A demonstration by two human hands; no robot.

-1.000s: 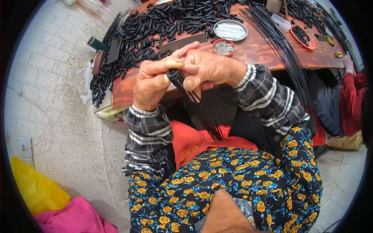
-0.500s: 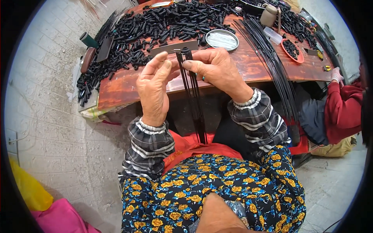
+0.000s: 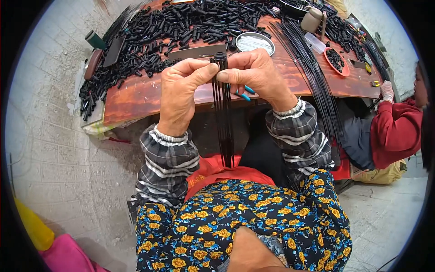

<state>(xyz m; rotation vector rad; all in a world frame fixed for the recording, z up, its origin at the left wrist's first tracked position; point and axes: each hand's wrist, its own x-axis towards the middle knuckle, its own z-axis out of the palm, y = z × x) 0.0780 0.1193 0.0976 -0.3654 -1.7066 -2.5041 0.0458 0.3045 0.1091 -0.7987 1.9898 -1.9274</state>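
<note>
Upright between my hands is a bundle of thin black rods, like umbrella ribs, hanging from a small ring-shaped black hub. Its lower ends reach the red cloth over my lap. My left hand is closed, thumb and forefinger pinching at the hub's left side. From the right, my right hand pinches the rods just below the hub, its thumb in front. Two blue handles, seemingly of pliers, stick out below my right fingers; the rest of the tool is hidden.
On the reddish wooden table lie heaps of black tubular parts, a long flat metal bar, a round tin of pale thin pieces, long black rods and an orange dish. A co-worker in red sits at the right.
My left fingers, apart beside the hub before, have come in to pinch at it. The blue handles show more below my right hand. The whole view has shifted slightly.
</note>
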